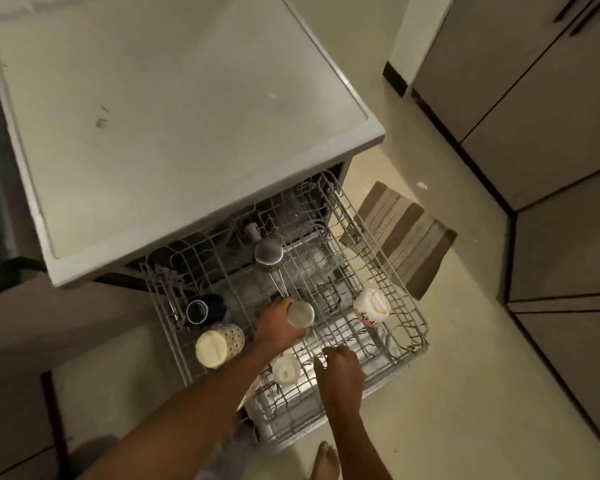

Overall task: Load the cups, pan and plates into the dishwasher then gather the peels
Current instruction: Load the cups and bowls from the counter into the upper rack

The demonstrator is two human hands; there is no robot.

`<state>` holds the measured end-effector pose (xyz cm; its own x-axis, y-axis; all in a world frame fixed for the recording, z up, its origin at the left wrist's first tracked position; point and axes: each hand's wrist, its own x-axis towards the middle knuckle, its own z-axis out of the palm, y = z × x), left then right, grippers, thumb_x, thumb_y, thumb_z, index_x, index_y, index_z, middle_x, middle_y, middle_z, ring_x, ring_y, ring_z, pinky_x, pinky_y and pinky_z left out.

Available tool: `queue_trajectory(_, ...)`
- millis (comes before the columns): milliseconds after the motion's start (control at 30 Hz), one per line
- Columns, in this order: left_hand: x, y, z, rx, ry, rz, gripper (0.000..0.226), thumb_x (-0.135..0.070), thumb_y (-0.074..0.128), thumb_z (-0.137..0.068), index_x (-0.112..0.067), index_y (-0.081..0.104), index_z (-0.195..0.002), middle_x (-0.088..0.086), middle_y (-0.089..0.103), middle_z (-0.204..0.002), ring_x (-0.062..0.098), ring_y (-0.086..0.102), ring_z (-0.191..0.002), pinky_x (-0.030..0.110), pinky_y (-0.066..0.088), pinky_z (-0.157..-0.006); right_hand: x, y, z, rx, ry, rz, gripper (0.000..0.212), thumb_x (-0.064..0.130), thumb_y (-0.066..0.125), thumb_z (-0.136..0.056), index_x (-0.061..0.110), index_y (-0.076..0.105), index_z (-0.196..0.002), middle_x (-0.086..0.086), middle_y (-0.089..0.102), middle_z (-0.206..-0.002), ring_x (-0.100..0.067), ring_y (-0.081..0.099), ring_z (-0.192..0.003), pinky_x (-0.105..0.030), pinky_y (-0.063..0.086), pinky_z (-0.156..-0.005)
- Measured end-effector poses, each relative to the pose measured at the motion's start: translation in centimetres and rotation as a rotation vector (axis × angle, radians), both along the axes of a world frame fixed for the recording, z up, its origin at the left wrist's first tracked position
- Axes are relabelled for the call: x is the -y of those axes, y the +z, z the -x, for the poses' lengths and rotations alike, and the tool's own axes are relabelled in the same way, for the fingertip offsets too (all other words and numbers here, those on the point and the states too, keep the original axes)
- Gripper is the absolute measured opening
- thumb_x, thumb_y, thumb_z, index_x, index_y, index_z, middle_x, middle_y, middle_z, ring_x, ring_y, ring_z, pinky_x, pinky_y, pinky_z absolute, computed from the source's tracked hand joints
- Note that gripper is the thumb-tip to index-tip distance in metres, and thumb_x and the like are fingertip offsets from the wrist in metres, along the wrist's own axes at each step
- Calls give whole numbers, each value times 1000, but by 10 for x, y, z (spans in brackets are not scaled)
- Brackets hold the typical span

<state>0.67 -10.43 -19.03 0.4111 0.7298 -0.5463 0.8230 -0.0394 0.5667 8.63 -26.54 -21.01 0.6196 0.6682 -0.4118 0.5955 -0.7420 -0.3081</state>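
Note:
The dishwasher's wire rack point(411, 327) is pulled out over the floor. My left hand point(278, 327) grips a steel cup point(300, 314) lying on its side in the middle of the rack. My right hand point(340, 372) sits nearer the front, its fingers curled over the rack's wires. Also in the rack are a dark blue mug point(203, 310), a patterned cream cup point(219, 344), a small white cup point(284, 372) between my hands, and a floral cup point(371, 306) at the right. A steel pan point(268, 252) lies upside down further back, handle towards me.
The dishwasher's flat white top point(174, 133) carries a few small peel scraps point(101, 122). A striped mat point(399, 237) lies on the floor to the right of the rack. Brown cabinets point(551, 168) line the right side. My bare foot point(324, 459) stands just in front of the rack.

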Motion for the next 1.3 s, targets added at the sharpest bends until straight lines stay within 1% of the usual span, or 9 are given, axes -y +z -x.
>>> queue_trajectory(100, -5, -28, -5, -57, -68, -5, 66, -42, 86, -64, -26, 58, -122, -4, 61, -123, 24, 48, -120, 43, 46, -100, -9, -22, 2, -12, 27, 107, 16, 35, 74, -83, 20, 76, -88, -1, 72, -89, -24, 69, -82, -34, 56, -67)
queue_trajectory(200, -2, -50, -1, -127, -142, -22, 70, -44, 84, -69, -28, 53, -129, -5, 54, -134, 25, 37, -131, 40, 39, -106, -14, -38, 9, -25, 44, 197, 8, 25, 75, -78, 18, 75, -81, -2, 71, -82, -26, 71, -72, -35, 56, -61)
queue_trajectory(467, 3, -68, 3, -185, -279, -128, 81, -51, 80, -74, -25, 42, -141, -5, 45, -145, 26, 30, -139, 43, 33, -112, -13, -66, 22, -92, 56, 273, 9, 18, 80, -78, 17, 73, -84, -3, 66, -86, -26, 68, -72, -36, 55, -57)
queue_trajectory(633, -5, -56, 3, -205, -320, -123, 87, -54, 75, -79, -24, 33, -149, -2, 38, -151, 25, 26, -141, 45, 30, -113, -15, -46, 24, -74, 36, 228, 17, 18, 81, -81, 14, 74, -96, -5, 69, -93, -25, 69, -77, -35, 54, -59)
queue_trajectory(833, -18, -6, 17, -175, -288, -120, 70, -45, 67, -87, -26, 36, -148, -2, 41, -150, 26, 29, -142, 43, 31, -114, -21, 1, 27, -20, 22, 169, 24, 17, 63, -96, 19, 68, -120, -1, 66, -115, -21, 69, -96, -32, 53, -73)
queue_trajectory(900, -19, 10, 28, -181, -285, -134, 62, -41, 61, -89, -24, 41, -145, 0, 43, -149, 26, 33, -140, 46, 34, -113, -24, 20, 32, -14, 22, 152, 26, 17, 60, -98, 20, 67, -122, 0, 66, -116, -20, 68, -96, -31, 54, -76)
queue_trajectory(1100, -9, 65, 75, -102, -257, -122, 43, -22, 53, -90, -15, 56, -132, 5, 54, -133, 24, 48, -123, 35, 40, -106, -36, 86, 53, -45, 22, 91, 22, 25, 53, -102, 21, 70, -115, -1, 71, -109, -20, 69, -97, -31, 52, -80)
queue_trajectory(1200, 0, 95, 99, -36, -198, -109, 30, -18, 53, -89, -13, 62, -116, 8, 61, -122, 25, 56, -112, 34, 45, -93, -49, 119, 67, -48, 64, 73, 23, 27, 49, -103, 19, 71, -107, -4, 73, -102, -24, 70, -94, -35, 53, -79)
queue_trajectory(1300, 10, 129, 119, 33, -132, -111, 24, -12, 54, -87, -7, 66, -108, 13, 66, -108, 28, 62, -95, 29, 40, -72, -59, 154, 84, -50, 101, 36, 22, 27, 49, -102, 19, 69, -101, -7, 74, -96, -27, 70, -88, -35, 52, -73)
